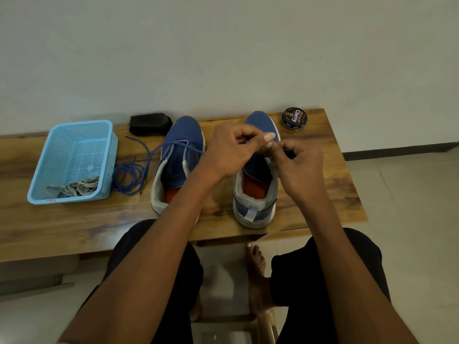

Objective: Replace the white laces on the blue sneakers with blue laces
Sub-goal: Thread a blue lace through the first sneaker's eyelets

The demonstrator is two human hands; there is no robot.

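Two blue sneakers stand side by side on the wooden desk, toes toward the wall and heels toward the person. Both hands meet over the right sneaker, above its tongue and eyelets. The left hand has its fingers curled and its thumb and forefinger pinched together on a thin blue lace end; the right hand is likewise closed, its fingertips nipping the same lace just beside the left thumb, so the two hands touch or nearly touch. How far this shoe is laced is hidden by the hands. The left sneaker has a blue lace threaded through its front eyelets, the loose length trailing off to the left and lying in a loose coil on the desk between the shoe and a light blue plastic basket. In the near corner of that basket lies a tangle of flat white laces. Behind the left sneaker, by the wall, sits a black shoe brush, and past the toe of the right sneaker stands a round black tin of Cherry shoe polish.
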